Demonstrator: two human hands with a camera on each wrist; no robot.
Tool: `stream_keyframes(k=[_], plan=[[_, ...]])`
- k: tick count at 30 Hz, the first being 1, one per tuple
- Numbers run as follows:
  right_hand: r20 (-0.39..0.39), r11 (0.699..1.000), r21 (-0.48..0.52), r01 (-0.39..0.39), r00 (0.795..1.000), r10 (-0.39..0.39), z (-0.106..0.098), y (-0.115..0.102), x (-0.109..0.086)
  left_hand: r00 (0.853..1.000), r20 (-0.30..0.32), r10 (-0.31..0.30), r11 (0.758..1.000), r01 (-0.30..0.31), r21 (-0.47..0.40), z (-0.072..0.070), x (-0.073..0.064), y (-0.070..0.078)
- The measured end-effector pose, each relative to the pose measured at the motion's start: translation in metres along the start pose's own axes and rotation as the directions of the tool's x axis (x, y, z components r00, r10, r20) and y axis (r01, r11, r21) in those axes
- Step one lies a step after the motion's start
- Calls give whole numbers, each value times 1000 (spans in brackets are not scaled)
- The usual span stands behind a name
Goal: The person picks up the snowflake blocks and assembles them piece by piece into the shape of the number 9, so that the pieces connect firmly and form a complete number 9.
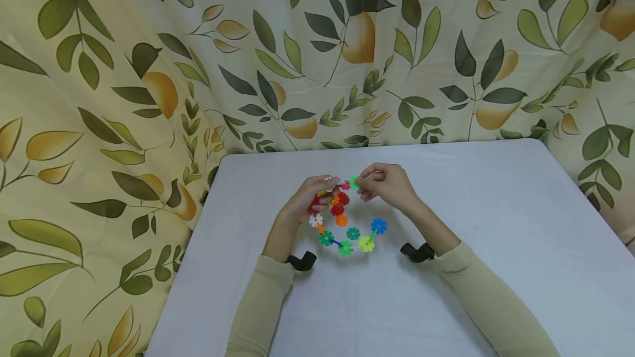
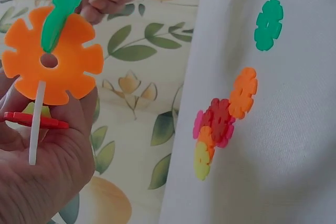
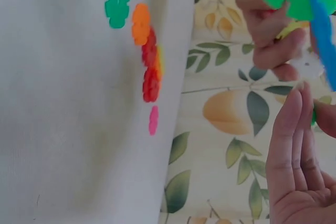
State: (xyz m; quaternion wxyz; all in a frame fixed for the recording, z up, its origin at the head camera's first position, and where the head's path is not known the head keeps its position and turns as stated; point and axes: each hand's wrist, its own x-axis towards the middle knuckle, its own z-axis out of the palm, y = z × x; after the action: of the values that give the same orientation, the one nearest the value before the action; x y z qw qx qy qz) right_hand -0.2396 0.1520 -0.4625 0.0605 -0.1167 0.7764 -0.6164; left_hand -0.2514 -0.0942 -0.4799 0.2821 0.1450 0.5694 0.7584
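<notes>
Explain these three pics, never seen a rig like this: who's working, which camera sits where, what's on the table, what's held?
There is no robot: a person works with bare hands. The wide picture comes from a camera worn on the head, looking forward and down; the two close ones come from a camera on each wrist. The left hand holds a chain of linked, notched discs. The right hand pinches a light green disc. On the white table lie more discs, including a dark green one and an orange one.
</notes>
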Motion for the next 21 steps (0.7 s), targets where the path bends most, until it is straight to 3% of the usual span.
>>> stream_keyframes(k=[9, 21], plan=[[39, 993, 118, -11, 999, 6, 3, -10, -9, 1000, 1, -13, 1000, 13, -4, 1, 1, -1], [15, 991, 127, -30, 999, 28, 8, -13, -12, 1000, 24, -15, 1000, 15, 0, 4, 3, -2]])
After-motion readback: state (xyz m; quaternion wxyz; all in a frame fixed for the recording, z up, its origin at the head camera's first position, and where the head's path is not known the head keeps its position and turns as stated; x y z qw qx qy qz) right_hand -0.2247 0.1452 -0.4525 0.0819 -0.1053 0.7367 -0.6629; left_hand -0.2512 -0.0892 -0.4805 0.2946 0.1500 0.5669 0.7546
